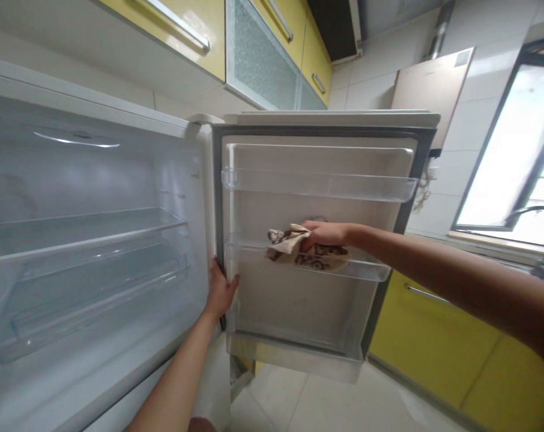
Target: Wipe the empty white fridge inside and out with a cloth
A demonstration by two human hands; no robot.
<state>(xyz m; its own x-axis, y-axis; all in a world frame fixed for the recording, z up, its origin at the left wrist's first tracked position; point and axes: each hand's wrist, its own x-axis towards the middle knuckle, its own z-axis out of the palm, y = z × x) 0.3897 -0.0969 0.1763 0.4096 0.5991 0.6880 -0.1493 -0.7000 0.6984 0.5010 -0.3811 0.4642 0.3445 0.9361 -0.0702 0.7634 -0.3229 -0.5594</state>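
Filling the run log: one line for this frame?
fridge door: open | left hand: grips its edge | right hand: holds cloth on middle door shelf

a home kitchen: an open fridge (96, 180) with clear shelves (83, 231) left of the fingers (308, 228), its door racks (317, 186) around them, yellow cabinets (211, 18) with bar handles (182, 27) above and lower right of them, white wall tiles (461, 150), a tap (531, 211) and window (519, 150) far to their right

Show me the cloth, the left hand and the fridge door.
cloth (292, 247): head view, visible middle.
left hand (220, 292): head view, back of hand.
fridge door (290, 306): head view, inner panel below the cloth.
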